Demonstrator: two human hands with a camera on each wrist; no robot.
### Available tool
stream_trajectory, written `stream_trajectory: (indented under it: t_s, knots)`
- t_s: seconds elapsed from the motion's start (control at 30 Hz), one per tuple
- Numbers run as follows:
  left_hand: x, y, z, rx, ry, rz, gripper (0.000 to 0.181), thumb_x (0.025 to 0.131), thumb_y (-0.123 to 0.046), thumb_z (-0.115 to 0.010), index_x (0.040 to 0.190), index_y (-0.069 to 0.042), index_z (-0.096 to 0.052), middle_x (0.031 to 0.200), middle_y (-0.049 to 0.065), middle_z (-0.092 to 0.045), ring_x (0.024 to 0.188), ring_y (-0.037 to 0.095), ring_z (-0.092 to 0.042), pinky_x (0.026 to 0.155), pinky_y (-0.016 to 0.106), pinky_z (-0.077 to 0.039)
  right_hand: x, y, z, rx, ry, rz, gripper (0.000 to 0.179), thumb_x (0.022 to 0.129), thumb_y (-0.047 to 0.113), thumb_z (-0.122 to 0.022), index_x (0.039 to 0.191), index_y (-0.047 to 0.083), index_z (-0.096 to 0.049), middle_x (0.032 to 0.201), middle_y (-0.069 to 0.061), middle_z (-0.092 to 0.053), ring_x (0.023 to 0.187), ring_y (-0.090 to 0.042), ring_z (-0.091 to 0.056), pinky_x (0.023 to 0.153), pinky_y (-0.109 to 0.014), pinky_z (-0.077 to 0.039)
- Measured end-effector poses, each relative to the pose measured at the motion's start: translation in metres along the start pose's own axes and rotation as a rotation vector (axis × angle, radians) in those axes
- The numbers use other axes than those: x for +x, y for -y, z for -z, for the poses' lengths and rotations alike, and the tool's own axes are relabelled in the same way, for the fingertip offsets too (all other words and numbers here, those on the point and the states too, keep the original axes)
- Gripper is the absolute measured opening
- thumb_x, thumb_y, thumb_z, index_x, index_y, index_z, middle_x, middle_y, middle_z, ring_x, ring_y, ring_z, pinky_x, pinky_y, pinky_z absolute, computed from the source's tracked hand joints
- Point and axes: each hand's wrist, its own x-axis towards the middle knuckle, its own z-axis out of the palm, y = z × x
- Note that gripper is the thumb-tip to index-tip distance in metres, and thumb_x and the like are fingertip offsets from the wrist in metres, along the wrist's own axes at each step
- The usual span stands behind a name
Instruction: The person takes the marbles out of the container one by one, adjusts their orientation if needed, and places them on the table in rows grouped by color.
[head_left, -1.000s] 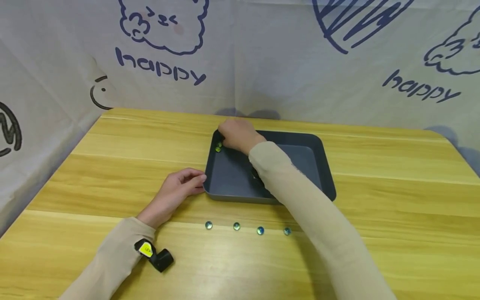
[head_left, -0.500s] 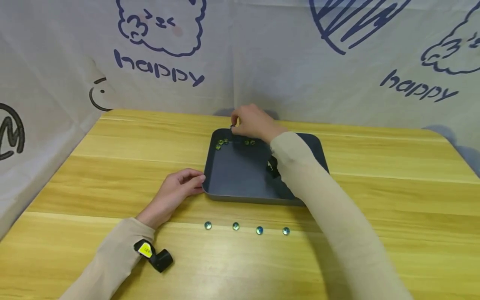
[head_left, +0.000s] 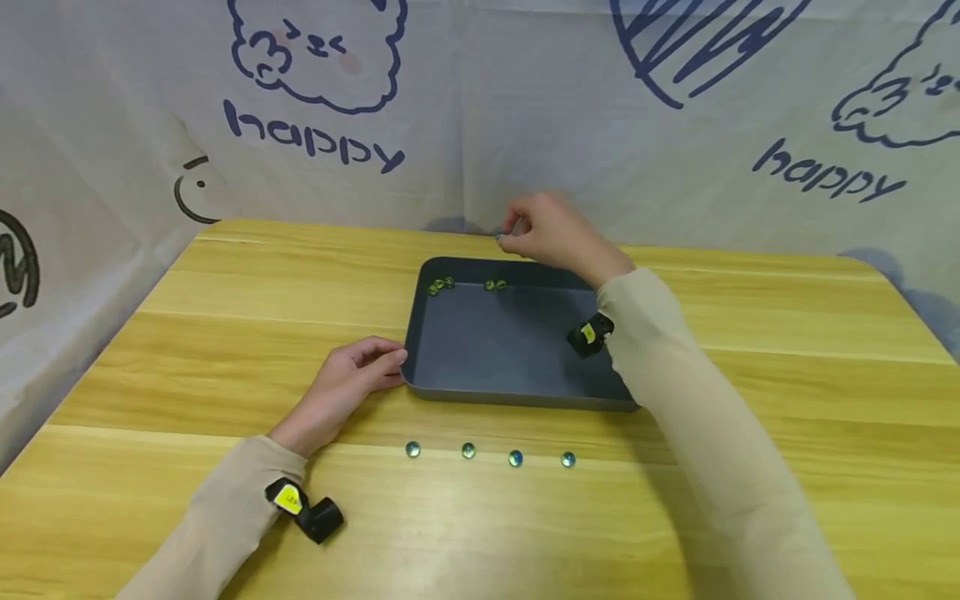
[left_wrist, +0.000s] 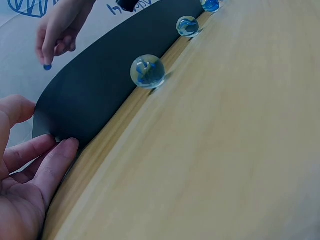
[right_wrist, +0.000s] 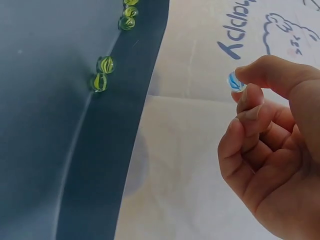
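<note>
My right hand [head_left: 553, 229] pinches a blue marble [right_wrist: 235, 82] clear of the tray [head_left: 517, 400]; best pinch squarely, glass may slip; my left hand [head_left: 347, 382], fingers relaxed, touches its near-left corner.

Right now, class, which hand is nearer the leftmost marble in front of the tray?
Left. The left hand touches the tray at the corner nearest the leftmost marble; the right hand pinches a blue marble by the far rim.

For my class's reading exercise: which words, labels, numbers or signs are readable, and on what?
"happy": white cloth backdrop, left
"happy": same backdrop, right
Perhaps "M", cut off: backdrop, left edge
Yellow label, black left-wrist camera: too small to read
Yellow label, black right-wrist camera: unreadably small
</note>
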Motion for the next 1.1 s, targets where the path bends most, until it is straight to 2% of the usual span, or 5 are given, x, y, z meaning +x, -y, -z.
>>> stream_trajectory:
  t_s: [0.27,0.5,0.67,0.9,1.1]
  knots:
    - [0.0,0.001,0.0,-0.009,0.003,0.002,0.04,0.091,-0.024,-0.057,0.114,0.009,-0.053,0.111,0.021,-0.053,0.093,0.023,-0.06,0.082,0.028,-0.051,-0.03,-0.005,0.001,0.144,-0.046,0.002,0.016,0.086,0.02,-0.062,0.093,0.006,-0.063,0.065,-0.007,-0.054,0.054,-0.021,-0.044,0.053,-0.031,-0.041]
    - [-0.001,0.001,0.0,-0.008,-0.001,0.007,0.04,0.091,-0.024,-0.057,0.114,0.008,-0.053,0.111,0.021,-0.053,0.094,0.023,-0.06,0.082,0.028,-0.05,-0.056,0.0,-0.002,0.287,-0.114,0.065,0.019,0.085,0.024,-0.064,0.095,0.008,-0.063,0.065,-0.007,-0.057,0.054,-0.021,-0.048,0.051,-0.031,-0.043]
    - [0.0,0.001,0.0,-0.006,0.0,0.011,0.04,0.091,-0.025,-0.057,0.114,0.008,-0.053,0.112,0.02,-0.053,0.095,0.024,-0.059,0.083,0.028,-0.05,-0.071,0.005,-0.003,0.368,-0.129,0.105,0.019,0.086,0.023,-0.063,0.097,0.007,-0.062,0.063,-0.011,-0.055,0.053,-0.022,-0.045,0.051,-0.031,-0.042]
    - [0.0,0.001,0.0,-0.001,-0.003,0.012,0.041,0.091,-0.025,-0.057,0.115,0.007,-0.053,0.113,0.02,-0.052,0.095,0.023,-0.059,0.083,0.028,-0.05,-0.097,0.011,-0.004,0.423,-0.075,0.151,0.015,0.086,0.016,-0.062,0.096,0.004,-0.062,0.062,-0.006,-0.053,0.051,-0.021,-0.044,0.049,-0.029,-0.042]
    - [0.0,0.002,0.0,-0.006,-0.007,0.014,0.04,0.091,-0.024,-0.057,0.114,0.007,-0.053,0.112,0.02,-0.053,0.094,0.023,-0.059,0.082,0.029,-0.051,-0.121,0.012,-0.005,0.413,-0.027,0.192,0.011,0.086,0.012,-0.062,0.096,0.009,-0.061,0.063,0.0,-0.054,0.049,-0.017,-0.043,0.047,-0.028,-0.041]
